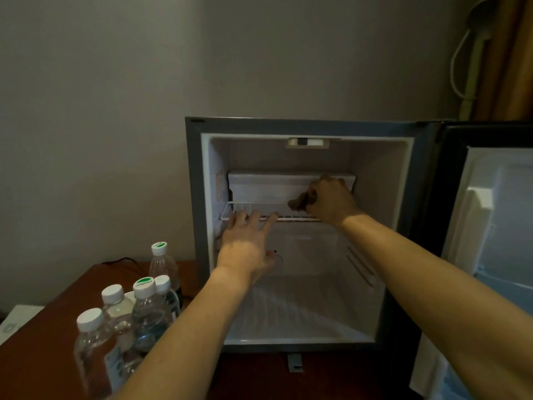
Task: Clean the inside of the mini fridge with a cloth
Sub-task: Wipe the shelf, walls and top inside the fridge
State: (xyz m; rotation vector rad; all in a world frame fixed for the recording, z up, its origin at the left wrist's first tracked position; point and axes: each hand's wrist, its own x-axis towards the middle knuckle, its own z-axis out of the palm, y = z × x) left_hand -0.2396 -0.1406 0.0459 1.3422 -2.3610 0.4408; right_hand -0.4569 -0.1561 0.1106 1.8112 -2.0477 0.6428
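The grey mini fridge (193,197) stands open on a brown wooden table, its white inside bare. A white wire shelf (288,218) crosses the upper half, under a white cooling plate (259,186) at the back. My right hand (331,200) is inside above the shelf on the right and grips a small dark brown cloth (298,204) against the cooling plate. My left hand (248,243) reaches in at the left with its fingers laid over the front bar of the wire shelf.
Several clear water bottles (144,310) with white and green caps stand on the table (57,336) left of the fridge. The fridge door (496,226) hangs open at the right. A black cable runs along the wall behind the bottles.
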